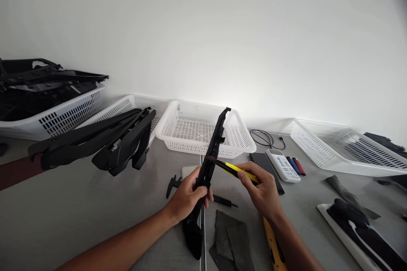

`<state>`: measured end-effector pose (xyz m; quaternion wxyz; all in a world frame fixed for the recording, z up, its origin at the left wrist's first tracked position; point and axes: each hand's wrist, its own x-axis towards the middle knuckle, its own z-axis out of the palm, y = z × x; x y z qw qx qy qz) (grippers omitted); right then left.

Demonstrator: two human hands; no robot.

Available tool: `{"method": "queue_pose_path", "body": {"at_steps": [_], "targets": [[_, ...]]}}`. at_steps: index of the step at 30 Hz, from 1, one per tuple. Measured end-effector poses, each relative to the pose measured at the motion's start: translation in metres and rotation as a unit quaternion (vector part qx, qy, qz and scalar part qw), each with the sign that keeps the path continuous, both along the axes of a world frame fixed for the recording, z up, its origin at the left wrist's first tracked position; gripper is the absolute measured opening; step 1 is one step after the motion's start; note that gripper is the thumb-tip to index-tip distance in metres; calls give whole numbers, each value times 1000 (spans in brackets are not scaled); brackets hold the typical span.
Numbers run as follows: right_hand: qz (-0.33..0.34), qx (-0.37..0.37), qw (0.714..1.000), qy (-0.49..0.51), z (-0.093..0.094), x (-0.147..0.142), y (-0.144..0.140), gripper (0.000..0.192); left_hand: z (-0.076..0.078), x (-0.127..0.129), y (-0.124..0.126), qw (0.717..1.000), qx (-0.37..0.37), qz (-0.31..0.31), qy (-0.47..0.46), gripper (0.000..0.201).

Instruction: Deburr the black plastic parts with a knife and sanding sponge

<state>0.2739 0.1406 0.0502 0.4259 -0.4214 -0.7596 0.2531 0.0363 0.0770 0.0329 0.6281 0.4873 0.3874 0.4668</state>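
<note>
My left hand [187, 197] is wrapped round the lower middle of a long black plastic trim piece [212, 156], tilted with its narrow end up and away. The wide end of the piece hangs near the table's front. My right hand [262, 186] is closed round a yellow-and-black utility knife [235, 169]. The dark tip of the knife meets or almost meets the trim piece just above my left hand; actual contact is hard to make out. Beneath the hands, a black caliper [173, 185] lies on the table, partly hidden by my left hand and the trim piece.
A white basket [206, 148] stands behind the trim piece. On the left, baskets [71, 112] hold black trim parts [92, 139], some jutting over the table. At right are a calculator-like white device [282, 165], a cable [263, 137], another basket [337, 152] and grey cloths [230, 237].
</note>
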Motion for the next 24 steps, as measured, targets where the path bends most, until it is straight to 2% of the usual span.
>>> {"method": "queue_pose_path", "body": {"at_steps": [3, 7, 9, 13, 17, 21, 24], "targets": [[36, -29, 999, -12, 3, -1, 0, 23, -1, 0, 0, 1000, 6, 6, 4, 36], [92, -58, 994, -24, 4, -3, -1, 26, -7, 0, 1, 999, -3, 33, -4, 47], [79, -56, 995, -21, 4, -3, -2, 25, -9, 0, 1, 999, -3, 33, -4, 50], [4, -16, 1000, -1, 3, -1, -1, 24, -11, -1, 2, 999, -9, 44, -10, 50], [25, -29, 999, -17, 3, 1, 0, 24, -12, -2, 3, 998, -1, 50, -40, 40], [-17, -17, 1000, -4, 2, 1, 1, 26, -12, -1, 2, 996, -24, 72, -48, 39], [8, -30, 999, -11, 3, 0, 0, 28, -10, -1, 1, 996, -27, 69, -43, 38]]}}
